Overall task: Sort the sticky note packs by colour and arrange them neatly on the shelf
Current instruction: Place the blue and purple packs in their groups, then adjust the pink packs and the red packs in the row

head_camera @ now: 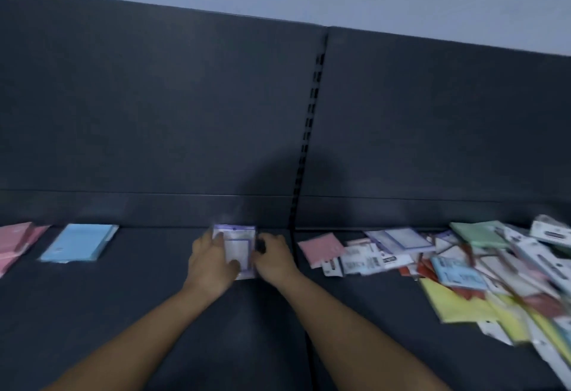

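Both forearms reach up from the bottom of the head view toward the back of the dark shelf (154,313). Left hand (213,262) lies over the left side of a purple pack (236,247), fingers curled and pressed down on it, thumb on its face. Right hand (273,259) closes in against the pack's right edge, fingers bent; how firmly it grips is lost in the blur. So the pack sits flat on the shelf between the two hands, its top edge near the back panel (185,112).

Sorting looks well short of done. To the left, well apart, a blue stack (78,242) lies squared up, and further left a pink stack (14,245) runs out of view. To the right, past the slotted upright (309,131), a jumbled heap (463,273) waits — pink, green, yellow, red and white-backed packs overlapping every way.

I would judge the step in hand as starting the purple stack and squaring it. Next comes letting go and reaching right for another purple pack (404,240) atop the heap — lifted without dragging its neighbours.
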The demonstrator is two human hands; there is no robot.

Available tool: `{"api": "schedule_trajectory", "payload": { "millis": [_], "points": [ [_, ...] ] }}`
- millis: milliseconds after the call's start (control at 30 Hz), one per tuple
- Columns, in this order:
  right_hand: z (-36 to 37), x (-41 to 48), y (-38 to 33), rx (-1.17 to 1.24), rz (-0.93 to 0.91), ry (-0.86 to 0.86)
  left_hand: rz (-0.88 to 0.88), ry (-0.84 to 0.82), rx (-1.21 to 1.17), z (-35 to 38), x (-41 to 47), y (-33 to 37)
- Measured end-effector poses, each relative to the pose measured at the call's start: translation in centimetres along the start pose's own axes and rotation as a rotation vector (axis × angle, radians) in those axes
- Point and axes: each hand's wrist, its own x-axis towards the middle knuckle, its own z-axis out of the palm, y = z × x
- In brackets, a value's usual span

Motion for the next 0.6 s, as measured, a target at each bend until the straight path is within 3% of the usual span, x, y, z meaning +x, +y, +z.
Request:
{"api": "schedule_trajectory", "payload": {
  "millis": [100, 267, 467, 600],
  "points": [
    [-3.5, -1.3, 2.0, 0.002, -0.030, 0.067, 0.166, 0.051, -0.061, 0.8, 0.4, 2.8],
    [-11.6, -4.4, 8.1, -0.137, -0.048, 0.309, 0.489, -0.129, -0.126, 3.5, 0.0, 10.1],
    [-19.4, -10.4, 15.9, -0.315, 0.089, 0.498, 0.610, -0.390, -0.168, 9.2, -2.0, 18.9],
    [-22.8, -14.0, 19.7, -0.435, 0.162, 0.561, 0.646, -0.424, -0.221, 12.4, -3.8, 24.2]
  ]
}}
